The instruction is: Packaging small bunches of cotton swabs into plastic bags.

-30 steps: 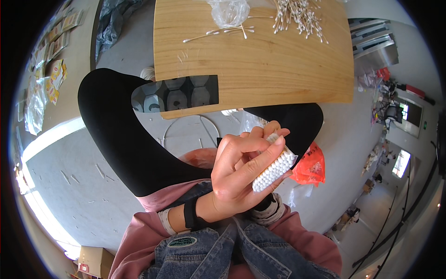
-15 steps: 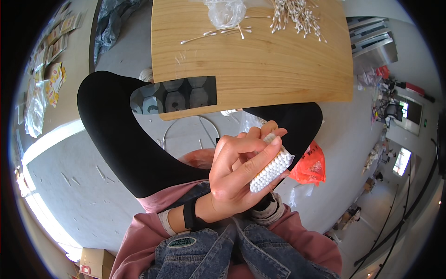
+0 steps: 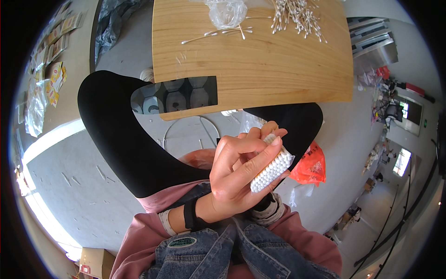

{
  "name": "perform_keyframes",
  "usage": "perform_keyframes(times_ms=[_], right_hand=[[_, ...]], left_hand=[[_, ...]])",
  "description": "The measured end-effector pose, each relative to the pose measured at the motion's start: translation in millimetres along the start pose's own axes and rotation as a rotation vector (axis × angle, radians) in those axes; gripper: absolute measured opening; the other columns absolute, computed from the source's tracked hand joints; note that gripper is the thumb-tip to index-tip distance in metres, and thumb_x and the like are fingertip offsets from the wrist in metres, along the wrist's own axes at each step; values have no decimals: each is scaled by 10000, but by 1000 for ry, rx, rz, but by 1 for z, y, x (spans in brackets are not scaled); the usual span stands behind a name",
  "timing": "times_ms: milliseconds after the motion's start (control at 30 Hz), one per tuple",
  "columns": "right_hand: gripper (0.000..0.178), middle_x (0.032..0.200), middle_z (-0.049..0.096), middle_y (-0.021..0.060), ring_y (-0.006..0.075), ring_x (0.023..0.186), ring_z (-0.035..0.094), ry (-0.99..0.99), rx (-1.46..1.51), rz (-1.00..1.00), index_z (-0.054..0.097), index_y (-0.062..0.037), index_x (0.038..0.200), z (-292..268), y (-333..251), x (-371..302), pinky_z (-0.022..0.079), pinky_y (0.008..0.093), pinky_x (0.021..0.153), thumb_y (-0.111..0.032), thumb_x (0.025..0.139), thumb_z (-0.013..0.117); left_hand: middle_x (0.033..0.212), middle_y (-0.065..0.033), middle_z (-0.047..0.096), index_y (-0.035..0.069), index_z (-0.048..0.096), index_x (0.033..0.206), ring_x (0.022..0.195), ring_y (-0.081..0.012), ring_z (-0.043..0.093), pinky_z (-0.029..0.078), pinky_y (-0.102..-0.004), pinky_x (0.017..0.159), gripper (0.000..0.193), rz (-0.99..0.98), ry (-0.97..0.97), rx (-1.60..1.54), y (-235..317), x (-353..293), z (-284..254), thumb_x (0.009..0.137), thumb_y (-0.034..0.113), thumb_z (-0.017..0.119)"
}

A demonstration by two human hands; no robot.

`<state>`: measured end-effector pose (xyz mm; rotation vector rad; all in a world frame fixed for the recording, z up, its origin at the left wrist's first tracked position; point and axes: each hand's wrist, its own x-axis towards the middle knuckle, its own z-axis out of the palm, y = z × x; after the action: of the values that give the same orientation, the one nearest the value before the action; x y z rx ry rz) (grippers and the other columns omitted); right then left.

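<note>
A bundle of cotton swabs (image 3: pixel 273 173), white tips packed tightly in a clear wrapper, is held over my lap, tilted. My left hand (image 3: pixel 231 173), with a black band at its wrist, is closed on it, thumb along the upper side. Under the bundle, my right hand (image 3: pixel 278 180) is mostly hidden behind the left; the part that shows presses against the pack's lower side. On the wooden table (image 3: pixel 278 69) ahead, a heap of loose cotton swabs (image 3: pixel 297 21) lies at the far right. A few single swabs (image 3: pixel 218 32) lie left of it, beside a crumpled clear bag (image 3: pixel 227 14).
A dark translucent sheet (image 3: pixel 186 96) overhangs the table's near left edge. Beside my right leg is a red plastic bag (image 3: pixel 310 165). Scattered swabs (image 3: pixel 101 172) lie on the floor at left. A cardboard box (image 3: pixel 96 262) stands at the lower left.
</note>
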<state>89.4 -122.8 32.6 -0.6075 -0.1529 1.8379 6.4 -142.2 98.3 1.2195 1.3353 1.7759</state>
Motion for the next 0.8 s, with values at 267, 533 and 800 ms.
perform_keyframes(times_ms=[267,533,800], right_hand=[[396,536,402,-5,99,439,342,15,4,-8,372,-179,782,-3,1,0,305,289,417,-489,1029,375],[390,573,483,34,119,451,399,-24,171,21,410,-158,807,-4,1,3,323,295,421,-477,1029,384],[401,576,414,-8,88,500,386,32,-304,-120,387,-164,786,-9,-4,1,326,276,468,-467,1046,348]], left_hand=[[1044,-60,563,-5,654,1216,846,-172,531,446,-277,707,609,-18,-6,-4,0,-1,-1,639,21,846],[1067,-72,570,-7,645,1227,846,-169,549,441,-273,694,618,-11,26,-39,-4,0,3,641,6,841],[1082,-141,573,-47,616,1244,898,-208,589,480,-280,739,522,-9,40,-86,-8,-1,2,732,-11,711]])
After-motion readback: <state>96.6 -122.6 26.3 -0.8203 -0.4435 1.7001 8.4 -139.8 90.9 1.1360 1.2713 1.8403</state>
